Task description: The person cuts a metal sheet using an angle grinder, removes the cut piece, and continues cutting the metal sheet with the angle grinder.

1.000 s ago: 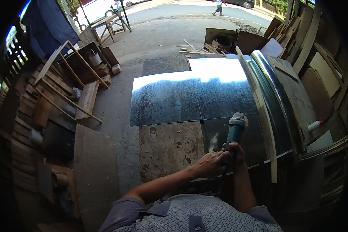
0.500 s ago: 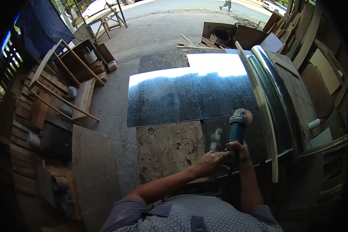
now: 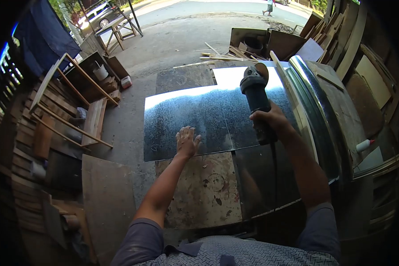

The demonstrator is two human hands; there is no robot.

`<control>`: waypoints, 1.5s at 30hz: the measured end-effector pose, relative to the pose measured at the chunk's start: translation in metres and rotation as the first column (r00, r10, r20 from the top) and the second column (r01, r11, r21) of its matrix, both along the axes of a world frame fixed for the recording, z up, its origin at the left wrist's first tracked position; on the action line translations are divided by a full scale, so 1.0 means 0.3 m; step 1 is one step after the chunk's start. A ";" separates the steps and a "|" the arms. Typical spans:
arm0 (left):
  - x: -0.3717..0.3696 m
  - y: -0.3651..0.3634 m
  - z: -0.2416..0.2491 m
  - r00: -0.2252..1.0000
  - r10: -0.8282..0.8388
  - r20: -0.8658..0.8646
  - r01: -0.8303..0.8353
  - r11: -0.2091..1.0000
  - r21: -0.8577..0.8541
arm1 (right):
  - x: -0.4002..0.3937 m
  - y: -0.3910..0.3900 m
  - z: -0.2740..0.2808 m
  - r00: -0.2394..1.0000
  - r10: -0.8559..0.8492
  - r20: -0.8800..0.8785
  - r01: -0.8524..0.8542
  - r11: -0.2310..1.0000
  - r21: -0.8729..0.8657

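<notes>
My right hand [image 3: 272,120] is wrapped round the body of an angle grinder [image 3: 256,95], held up over the sheet with its disc [image 3: 262,71] pointing away from me. The grinder's cord hangs down below my hand. Across the table lies a shiny metal sheet [image 3: 186,117], with a thin line running over it. My left hand [image 3: 187,142] rests at the sheet's near edge, fingers stretched out and holding nothing.
Right of the sheet lie a long wooden strip [image 3: 302,119] and a curled roll of sheet metal [image 3: 317,102]. A white bottle [image 3: 363,145] lies farther right. A wooden frame [image 3: 62,106] stands at left, and scrap boards [image 3: 337,40] lean at the back right.
My left hand has left the grinder and moved left and forward to the sheet's near edge. My right hand has raised the grinder forward over the sheet.
</notes>
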State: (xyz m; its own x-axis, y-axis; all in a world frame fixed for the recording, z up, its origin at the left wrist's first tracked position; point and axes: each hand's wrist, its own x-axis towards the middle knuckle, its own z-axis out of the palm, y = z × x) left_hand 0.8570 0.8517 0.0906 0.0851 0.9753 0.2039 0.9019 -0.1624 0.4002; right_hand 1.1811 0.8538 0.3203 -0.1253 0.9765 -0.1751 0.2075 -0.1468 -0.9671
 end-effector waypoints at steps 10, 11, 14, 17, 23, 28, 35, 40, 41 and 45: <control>-0.022 -0.015 -0.117 0.985 0.112 -0.131 -0.104 0.993 0.064 | -0.375 0.502 -0.338 0.987 -0.081 0.138 0.075 0.996 0.047; -0.021 -0.016 -0.114 0.986 0.109 -0.125 -0.102 0.993 0.063 | -0.398 0.532 -0.372 0.965 -0.119 0.235 0.103 0.992 0.077; -0.015 -0.012 -0.109 0.987 0.107 -0.122 -0.101 0.993 0.054 | -0.451 0.595 -0.466 0.937 -0.113 0.331 0.088 0.992 0.090; -0.014 -0.016 -0.103 0.987 0.104 -0.122 -0.097 0.993 0.060 | -0.498 0.644 -0.536 0.913 -0.103 0.395 0.079 0.994 0.076; -0.011 -0.010 -0.096 0.987 0.102 -0.123 -0.096 0.994 0.054 | -0.534 0.727 -0.609 0.863 -0.049 0.503 0.041 0.999 0.028; -0.009 -0.011 -0.087 0.987 0.100 -0.125 -0.094 0.994 0.056 | -0.535 0.761 -0.639 0.843 -0.031 0.537 0.037 0.999 -0.001; -0.006 -0.012 -0.087 0.988 0.100 -0.121 -0.094 0.994 0.057 | -0.524 0.791 -0.660 0.842 -0.030 0.538 0.065 0.997 -0.045; -0.005 -0.012 -0.085 0.987 0.105 -0.121 -0.099 0.993 0.060 | -0.524 0.804 -0.662 0.834 -0.008 0.551 0.056 0.996 -0.071; -0.005 -0.014 -0.086 0.987 0.105 -0.121 -0.098 0.993 0.058 | -0.523 0.804 -0.664 0.841 -0.002 0.541 0.052 0.996 -0.077; -0.005 -0.010 -0.084 0.986 0.110 -0.129 -0.103 0.993 0.060 | -0.523 0.805 -0.660 0.845 0.000 0.535 0.049 0.996 -0.078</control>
